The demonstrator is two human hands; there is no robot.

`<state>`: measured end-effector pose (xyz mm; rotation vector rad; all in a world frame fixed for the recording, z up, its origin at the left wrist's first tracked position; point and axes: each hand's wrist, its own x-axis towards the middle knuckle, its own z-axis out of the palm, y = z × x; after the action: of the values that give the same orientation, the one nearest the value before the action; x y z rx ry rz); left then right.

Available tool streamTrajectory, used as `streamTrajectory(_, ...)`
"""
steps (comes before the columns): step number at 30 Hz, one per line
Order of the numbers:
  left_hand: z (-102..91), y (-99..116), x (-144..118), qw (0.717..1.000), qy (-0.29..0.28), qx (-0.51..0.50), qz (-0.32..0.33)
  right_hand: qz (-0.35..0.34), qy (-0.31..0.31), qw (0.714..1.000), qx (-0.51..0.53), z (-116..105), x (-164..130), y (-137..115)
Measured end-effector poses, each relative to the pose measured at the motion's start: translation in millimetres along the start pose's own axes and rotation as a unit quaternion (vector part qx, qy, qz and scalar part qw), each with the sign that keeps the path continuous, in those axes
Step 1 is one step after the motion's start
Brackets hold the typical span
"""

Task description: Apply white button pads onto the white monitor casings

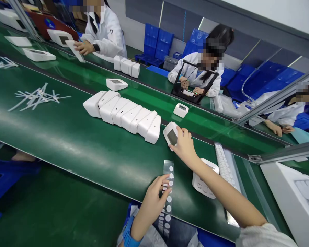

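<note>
My right hand grips a white device with a grey display, thumb and fingers on its right side, just above the green work surface. Lower down, my left hand has its thumb and fingers curled at a clear strip of round white stickers. That strip runs over the near edge of the surface and hangs down. Left of the device stands a row of white device housings, packed side by side. Under my right forearm lies another white device, partly hidden.
A pile of white strips lies at the left. Single devices rest on the green conveyor beyond. A white foam box stands at the right, by a long sheet of white pieces. Co-workers in white coats sit across.
</note>
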<state>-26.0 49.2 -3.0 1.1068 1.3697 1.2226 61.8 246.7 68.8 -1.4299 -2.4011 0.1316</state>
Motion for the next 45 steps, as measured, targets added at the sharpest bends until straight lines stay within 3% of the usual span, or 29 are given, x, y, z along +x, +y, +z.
streamTrajectory(2, 0.4, -0.3, -0.2, 1.000, 0.010, 0.003, 0.013, -0.013, 0.001, 1.000, 0.004, 2.2, 8.7, 2.3)
streamTrajectory(6, 0.8, -1.3, -0.2, 0.999, 0.020, 0.009, 0.033, -0.050, -0.095, 0.988, 0.108, -1.5, 19.0, 10.1)
streamTrajectory(13, 1.0, -5.4, 0.3, 0.999, 0.010, 0.009, 0.039, -0.025, -0.201, 0.944, 0.262, -4.7, 27.0, 16.6)
streamTrajectory(18, 1.2, -6.3, 0.7, 0.999, 0.007, 0.005, 0.044, -0.102, -0.267, 0.902, 0.323, -1.5, 37.3, 15.9)
streamTrajectory(22, 1.4, -4.7, 0.7, 0.999, 0.010, 0.001, 0.038, -0.148, -0.260, 0.902, 0.313, 0.8, 43.7, 12.0)
streamTrajectory(32, 2.0, -6.7, 1.9, 0.999, -0.034, 0.010, -0.016, -0.126, -0.260, 0.890, 0.354, 9.5, 42.9, 24.3)
streamTrajectory(34, 2.3, -9.1, 2.3, 0.999, -0.040, 0.011, -0.023, -0.085, -0.222, 0.915, 0.325, 9.0, 52.9, 34.1)
streamTrajectory(37, 1.9, -10.3, 2.5, 0.998, -0.049, 0.012, -0.038, 0.027, -0.104, 0.958, 0.265, 3.9, 83.5, 62.6)
streamTrajectory(39, 1.0, -8.3, 2.6, 0.997, -0.057, 0.014, -0.044, 0.107, -0.027, 0.969, 0.219, -0.5, 108.8, 88.7)
streamTrajectory(42, -0.2, -3.3, 2.7, 0.997, -0.062, 0.017, -0.047, 0.253, 0.057, 0.955, 0.147, -2.1, 141.2, 126.4)
streamTrajectory(45, 1.2, -2.0, 3.5, 0.998, -0.052, 0.014, -0.045, 0.374, 0.088, 0.917, 0.105, 5.1, 162.1, 150.9)
